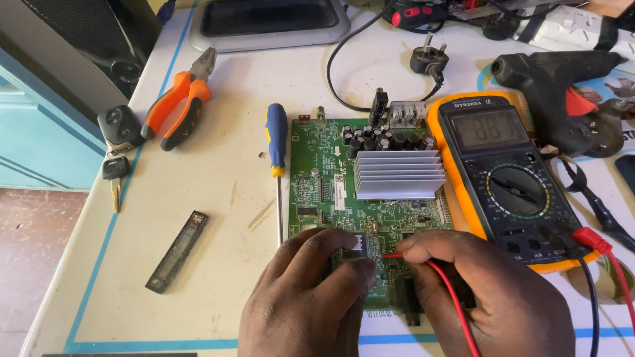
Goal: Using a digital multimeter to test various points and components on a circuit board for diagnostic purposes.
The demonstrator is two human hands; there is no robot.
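Your right hand (489,291) pinched the red probe (397,255), its tip pointing left at the circuit board (331,172) beside your left hand's (311,297) curled, empty fingers.

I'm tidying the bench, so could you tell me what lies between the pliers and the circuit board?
A blue-and-yellow screwdriver lies between pliers and board, in the head view.

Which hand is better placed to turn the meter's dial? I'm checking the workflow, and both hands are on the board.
Probably the right hand: it lies just below the meter, though it pinches the red probe. The left hand presses the circuit board, farther away.
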